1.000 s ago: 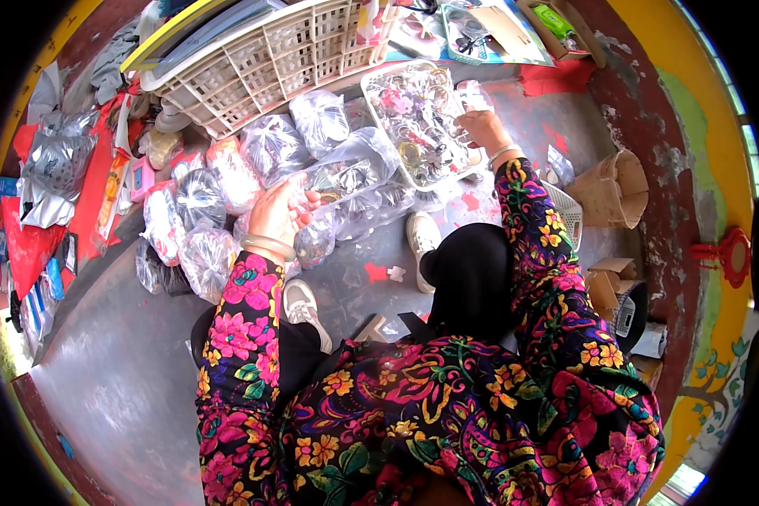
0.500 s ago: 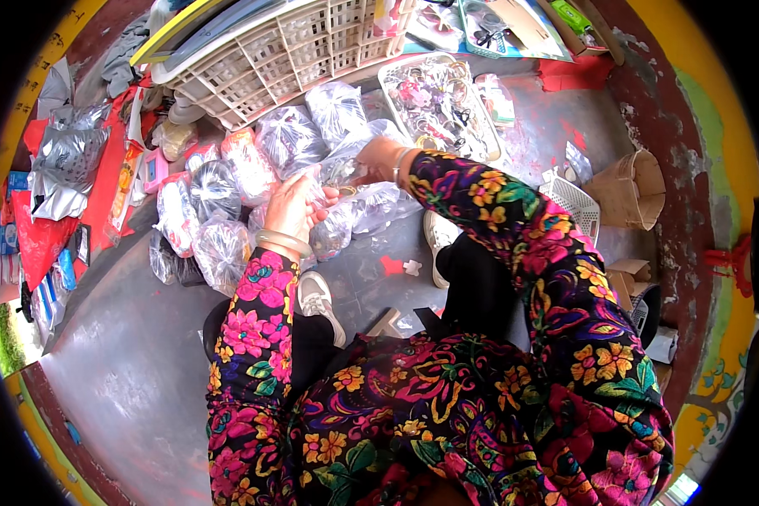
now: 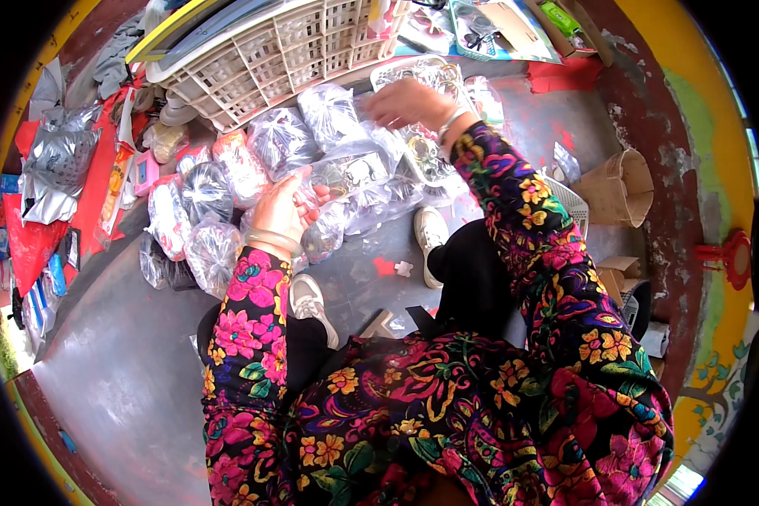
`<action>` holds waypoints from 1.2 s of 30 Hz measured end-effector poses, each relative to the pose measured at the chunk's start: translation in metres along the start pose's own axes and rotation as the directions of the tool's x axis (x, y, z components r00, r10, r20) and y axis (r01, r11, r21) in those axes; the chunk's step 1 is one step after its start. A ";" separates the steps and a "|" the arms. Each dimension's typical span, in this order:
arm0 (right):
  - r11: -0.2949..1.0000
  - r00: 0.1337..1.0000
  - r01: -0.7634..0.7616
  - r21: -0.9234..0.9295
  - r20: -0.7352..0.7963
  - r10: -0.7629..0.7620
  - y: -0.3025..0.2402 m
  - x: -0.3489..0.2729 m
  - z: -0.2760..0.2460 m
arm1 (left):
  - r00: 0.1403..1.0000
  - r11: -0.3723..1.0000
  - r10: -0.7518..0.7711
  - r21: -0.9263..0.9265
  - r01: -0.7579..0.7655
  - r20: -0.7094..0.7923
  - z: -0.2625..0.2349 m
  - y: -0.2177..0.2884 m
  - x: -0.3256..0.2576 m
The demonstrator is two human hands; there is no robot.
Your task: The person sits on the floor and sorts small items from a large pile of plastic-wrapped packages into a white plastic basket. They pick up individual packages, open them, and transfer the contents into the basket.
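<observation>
I crouch over a heap of clear plastic bags [image 3: 228, 169] filled with small items, lying on a grey floor [image 3: 118, 371]. My left hand [image 3: 282, 211], a bangle on its wrist, grips one clear bag [image 3: 341, 181] at the near edge of the heap. My right hand [image 3: 406, 101] reaches over the far bags close to a cream lattice basket [image 3: 295, 51]. Its fingers are loosely bent above a clear bag [image 3: 426, 156], with nothing visibly held. Both arms wear flowered sleeves.
The basket stands at the back. Red and silver packets [image 3: 51, 160] lie at the left. A brown cardboard piece [image 3: 620, 185] and small boxes [image 3: 620, 274] sit by the red wall at the right. My white shoes [image 3: 430, 236] rest under the heap's edge.
My right hand has left the large bag at the far right, swung left across the heap, then lifted toward the basket. The left hand has stayed on its bag.
</observation>
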State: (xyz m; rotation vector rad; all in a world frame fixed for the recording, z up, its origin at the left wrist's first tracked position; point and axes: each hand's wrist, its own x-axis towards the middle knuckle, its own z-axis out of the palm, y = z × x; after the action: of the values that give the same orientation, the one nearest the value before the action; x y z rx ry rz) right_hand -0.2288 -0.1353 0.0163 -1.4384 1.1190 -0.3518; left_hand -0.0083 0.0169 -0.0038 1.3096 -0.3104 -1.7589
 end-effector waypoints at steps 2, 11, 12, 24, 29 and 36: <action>0.998 0.984 0.036 0.043 -0.176 -0.028 0.021 -0.015 -0.049 | 1.000 1.000 -0.013 0.001 0.013 0.014 0.008 0.001 0.003; 0.615 0.931 -0.225 -0.756 -0.353 -0.092 0.133 -0.024 -0.076 | 0.999 0.999 0.033 0.035 -0.033 0.000 0.015 0.001 0.002; 0.599 0.938 -0.244 -0.762 -0.343 -0.054 0.130 -0.021 -0.071 | 0.999 0.999 0.036 0.040 -0.036 0.006 0.016 0.002 0.001; 0.406 0.840 -0.542 -0.736 -0.474 0.262 0.138 0.001 -0.035 | 0.999 0.997 0.046 0.055 -0.047 0.030 0.017 0.001 0.004; 0.349 0.950 -0.302 -0.887 -0.252 0.183 0.135 0.006 -0.037 | 0.998 0.997 0.050 0.049 -0.051 0.025 0.016 0.002 0.002; 0.520 0.996 -0.085 -0.850 -0.069 0.050 0.124 -0.008 -0.028 | 0.999 0.996 0.047 0.074 -0.049 0.026 0.013 0.000 0.006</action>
State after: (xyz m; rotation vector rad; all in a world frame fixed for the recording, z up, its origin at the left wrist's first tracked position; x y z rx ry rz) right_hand -0.3062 -0.1233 -0.0844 -2.2495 1.4672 0.3201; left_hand -0.0202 0.0086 -0.0021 1.3232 -0.4214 -1.7388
